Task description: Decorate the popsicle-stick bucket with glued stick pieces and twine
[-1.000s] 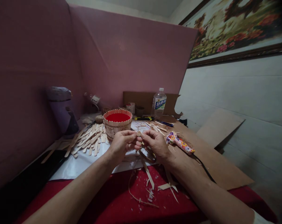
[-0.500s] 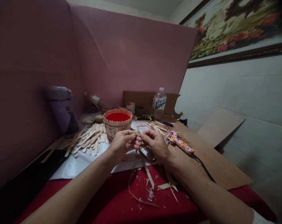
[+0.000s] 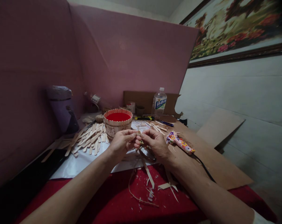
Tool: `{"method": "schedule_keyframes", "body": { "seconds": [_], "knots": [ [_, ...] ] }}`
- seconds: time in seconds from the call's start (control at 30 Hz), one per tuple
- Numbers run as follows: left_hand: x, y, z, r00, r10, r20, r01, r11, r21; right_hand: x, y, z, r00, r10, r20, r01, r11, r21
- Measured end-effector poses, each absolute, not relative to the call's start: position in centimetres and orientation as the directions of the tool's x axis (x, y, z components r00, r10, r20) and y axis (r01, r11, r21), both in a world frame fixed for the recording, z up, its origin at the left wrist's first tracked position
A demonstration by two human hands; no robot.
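Between the fingertips of both hands is a small pale piece of wood, apparently cut from a craft stick. My left hand pinches it from the left, and my right hand grips it from the right. Just behind my left hand stands a round basket made of craft sticks, with a scalloped rim and a red inside. Under my right hand lies a dark curved object, partly hidden, perhaps scissors. A floral glue gun rests to the right of my right hand.
Craft sticks are heaped at left on a white sheet. A plastic bottle and a yellow-black cutter are at the back. Offcuts and twine litter the red cloth in front. Cardboard covers the right side; a purple tumbler stands left.
Both hands stay almost in place. The small wooden piece has turned slightly between the fingertips.
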State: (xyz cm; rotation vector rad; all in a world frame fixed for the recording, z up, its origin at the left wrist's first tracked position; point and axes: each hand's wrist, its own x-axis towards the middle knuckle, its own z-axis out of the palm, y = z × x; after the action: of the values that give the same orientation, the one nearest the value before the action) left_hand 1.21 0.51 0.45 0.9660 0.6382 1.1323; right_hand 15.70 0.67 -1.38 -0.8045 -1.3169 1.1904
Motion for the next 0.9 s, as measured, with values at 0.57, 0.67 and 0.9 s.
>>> {"method": "schedule_keyframes", "body": {
  "seconds": [0.57, 0.67, 0.9],
  "knots": [
    [1.04, 0.55, 0.04, 0.371, 0.928, -0.037, -0.5, 0.233, 0.834, 15.53, 0.63, -1.37, -0.124, 0.947, 0.295, -0.217, 0.264, -0.94],
    [1.12, 0.4, 0.14, 0.353, 0.935, -0.015, -0.477, 0.194, 0.857, 15.52, 0.47, -1.14, -0.103, 0.958, 0.267, -0.234, 0.238, -0.943],
    [1.54, 0.06, 0.54, 0.235, 0.971, 0.049, -0.436, 0.06, 0.898, 15.73, 0.52, -0.85, -0.002, 0.967, 0.254, -0.182, 0.25, -0.951]
  ]
}}
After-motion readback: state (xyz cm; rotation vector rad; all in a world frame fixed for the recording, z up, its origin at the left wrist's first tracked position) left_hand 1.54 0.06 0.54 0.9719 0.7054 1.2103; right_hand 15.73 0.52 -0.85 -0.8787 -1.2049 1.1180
